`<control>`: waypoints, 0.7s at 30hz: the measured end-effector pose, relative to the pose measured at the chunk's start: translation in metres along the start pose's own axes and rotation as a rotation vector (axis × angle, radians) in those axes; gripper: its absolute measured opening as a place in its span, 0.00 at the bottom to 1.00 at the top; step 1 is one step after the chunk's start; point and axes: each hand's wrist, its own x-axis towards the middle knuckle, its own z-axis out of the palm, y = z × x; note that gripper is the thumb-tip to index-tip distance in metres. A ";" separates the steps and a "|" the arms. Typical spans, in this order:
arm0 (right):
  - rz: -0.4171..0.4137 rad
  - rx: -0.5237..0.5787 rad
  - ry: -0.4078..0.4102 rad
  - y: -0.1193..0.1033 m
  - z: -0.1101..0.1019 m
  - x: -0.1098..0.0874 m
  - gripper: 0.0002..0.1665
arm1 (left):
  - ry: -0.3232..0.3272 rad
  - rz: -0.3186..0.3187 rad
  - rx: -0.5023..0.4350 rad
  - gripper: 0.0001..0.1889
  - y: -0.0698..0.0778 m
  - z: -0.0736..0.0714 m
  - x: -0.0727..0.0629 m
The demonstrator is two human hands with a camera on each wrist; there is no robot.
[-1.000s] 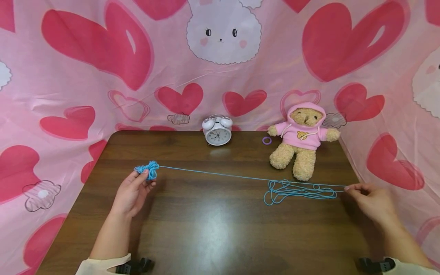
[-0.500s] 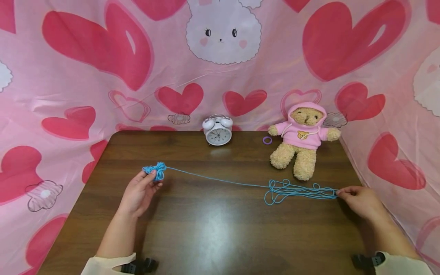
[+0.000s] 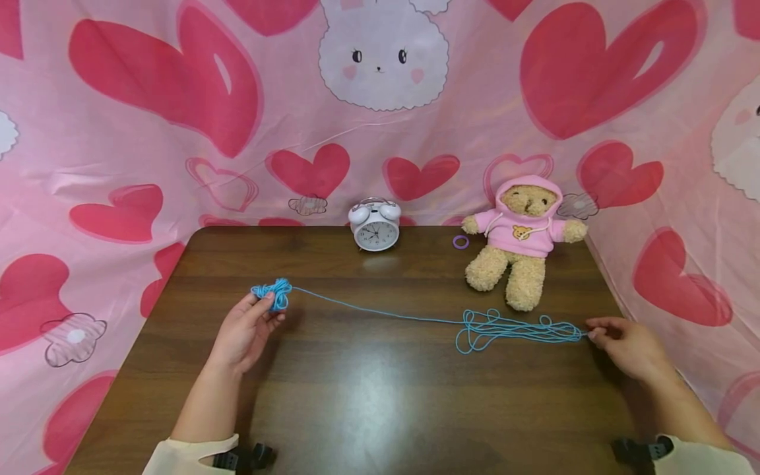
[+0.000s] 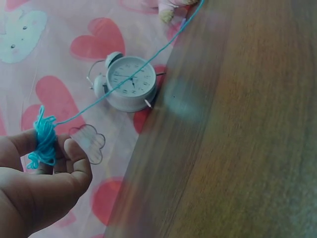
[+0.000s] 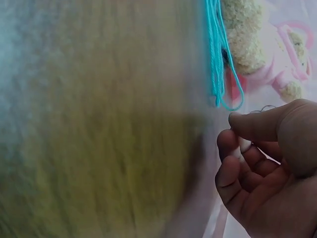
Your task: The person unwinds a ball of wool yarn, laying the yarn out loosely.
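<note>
A small wound bundle of light blue yarn (image 3: 280,290) is pinched between thumb and fingers of my left hand (image 3: 242,336), above the table's left side. From it a single yarn strand (image 4: 161,49) runs right, sagging a little in the head view. It joins long flat yarn loops (image 3: 516,330) laid side by side on the table below the teddy bear. My right hand (image 3: 632,349) is at their right end, fingers loosely bent. In the right wrist view the rounded yarn loop ends (image 5: 231,108) show just beyond the thumb tip, with no yarn between the fingers.
A white twin-bell alarm clock (image 3: 375,227) stands near the table's back edge. The teddy bear (image 3: 522,241) in a pink hoodie sits at the back right, beside a purple ring (image 3: 454,243). Pink heart-print cloth (image 3: 285,119) hangs around the brown wooden table (image 3: 332,396).
My left hand has moved right with the yarn bundle, and the taut strand has slackened. My right hand has moved slightly left to the loops' end, then shifted back a little.
</note>
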 end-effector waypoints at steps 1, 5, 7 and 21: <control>-0.008 0.003 0.008 0.001 -0.001 0.000 0.15 | 0.000 0.000 0.001 0.10 0.000 0.000 0.000; -0.024 0.012 0.038 0.000 -0.005 -0.002 0.15 | -0.001 0.006 -0.002 0.09 0.000 0.001 0.001; -0.033 0.030 0.050 -0.004 -0.005 -0.003 0.16 | -0.002 0.010 -0.006 0.09 0.000 0.002 0.001; -0.087 0.136 0.138 -0.039 0.016 0.007 0.18 | 0.009 -0.013 0.001 0.09 -0.004 0.010 0.005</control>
